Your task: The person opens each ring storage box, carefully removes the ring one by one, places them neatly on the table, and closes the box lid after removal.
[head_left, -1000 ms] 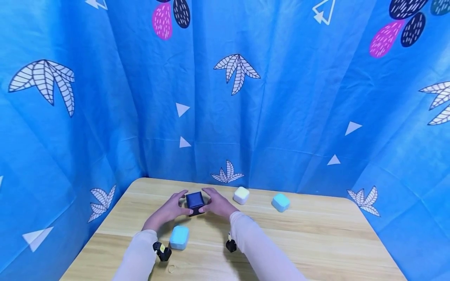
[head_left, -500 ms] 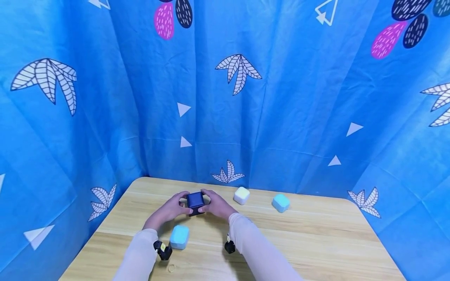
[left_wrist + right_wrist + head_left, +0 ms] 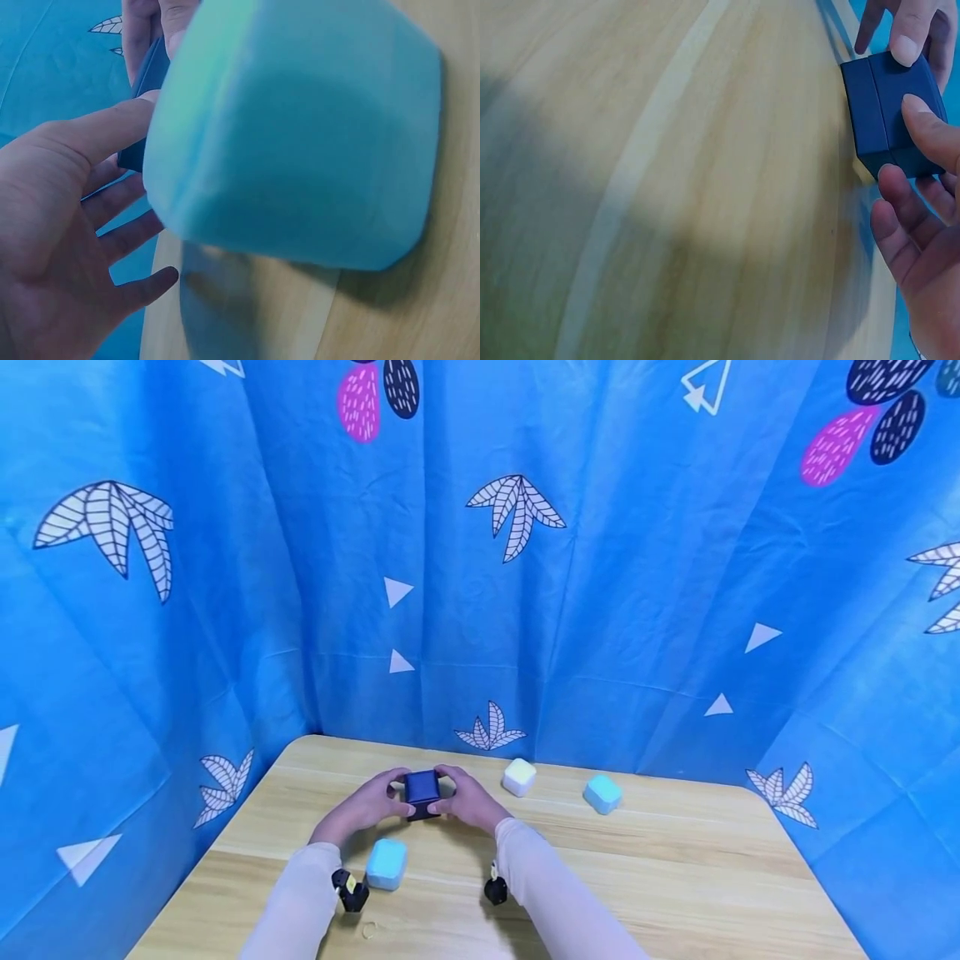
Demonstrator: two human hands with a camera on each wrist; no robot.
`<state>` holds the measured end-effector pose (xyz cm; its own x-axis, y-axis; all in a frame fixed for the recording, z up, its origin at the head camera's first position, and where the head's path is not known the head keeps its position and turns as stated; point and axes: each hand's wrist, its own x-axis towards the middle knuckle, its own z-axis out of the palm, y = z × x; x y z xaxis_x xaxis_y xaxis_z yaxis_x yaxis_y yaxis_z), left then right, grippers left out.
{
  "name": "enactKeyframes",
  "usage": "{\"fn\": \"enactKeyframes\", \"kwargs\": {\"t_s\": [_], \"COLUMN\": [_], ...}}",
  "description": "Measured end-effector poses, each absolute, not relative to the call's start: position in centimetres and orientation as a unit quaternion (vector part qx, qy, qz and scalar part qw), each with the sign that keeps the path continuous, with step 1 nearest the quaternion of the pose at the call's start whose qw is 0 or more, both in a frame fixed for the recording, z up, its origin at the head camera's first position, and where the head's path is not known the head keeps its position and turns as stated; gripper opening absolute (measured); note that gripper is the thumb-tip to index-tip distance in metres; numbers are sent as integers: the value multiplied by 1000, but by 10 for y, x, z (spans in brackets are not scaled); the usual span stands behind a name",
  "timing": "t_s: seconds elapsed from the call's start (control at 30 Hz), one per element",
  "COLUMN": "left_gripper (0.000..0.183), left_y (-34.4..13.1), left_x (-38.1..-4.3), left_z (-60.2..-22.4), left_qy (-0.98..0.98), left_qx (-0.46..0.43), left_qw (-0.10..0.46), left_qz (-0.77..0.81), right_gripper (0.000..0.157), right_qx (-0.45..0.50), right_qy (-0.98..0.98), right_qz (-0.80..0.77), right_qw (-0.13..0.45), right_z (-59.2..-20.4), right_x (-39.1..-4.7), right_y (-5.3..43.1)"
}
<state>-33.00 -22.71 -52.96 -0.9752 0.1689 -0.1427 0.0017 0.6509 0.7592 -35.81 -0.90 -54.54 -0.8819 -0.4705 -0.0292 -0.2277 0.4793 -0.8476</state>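
A small dark blue hinged-looking box point(image 3: 422, 787), like a ring box, is held between both hands near the far left of the table. My left hand point(image 3: 367, 804) grips its left side, thumb at the near face and forefinger at the far edge. On the opposite side, my right hand point(image 3: 469, 800) pinches it the same way. In the right wrist view the box point(image 3: 892, 112) is closed, a thin seam running round it, with both thumbs pressed on one face. A light blue rounded block point(image 3: 315, 150) hides much of the box in the left wrist view.
That light blue block point(image 3: 387, 864) stands on the wooden table point(image 3: 675, 877) beside the left wrist. Nearer lies a small thin ring point(image 3: 363, 931). A white block point(image 3: 519, 777) and a teal block point(image 3: 603, 794) stand farther right. A blue patterned curtain point(image 3: 480, 610) hangs behind.
The fingers of both hands, spread around the box before, have closed in on its sides. The box stays at nearly the same spot; the head view has shifted slightly.
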Motion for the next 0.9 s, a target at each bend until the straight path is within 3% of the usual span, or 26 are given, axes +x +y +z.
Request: {"fn": "enactKeyframes", "kwargs": {"t_s": [0.9], "left_gripper": [72], "left_y": [-207], "left_x": [-313], "left_z": [-522], "left_qy": [913], "left_qx": [31], "left_qw": [111], "left_qz": [392], "right_gripper": [74], "right_qx": [-203], "right_qy": [873], "right_qz": [-430], "right_qw": [108], "right_z": [-545], "right_x": [-341], "right_y": [15]}}
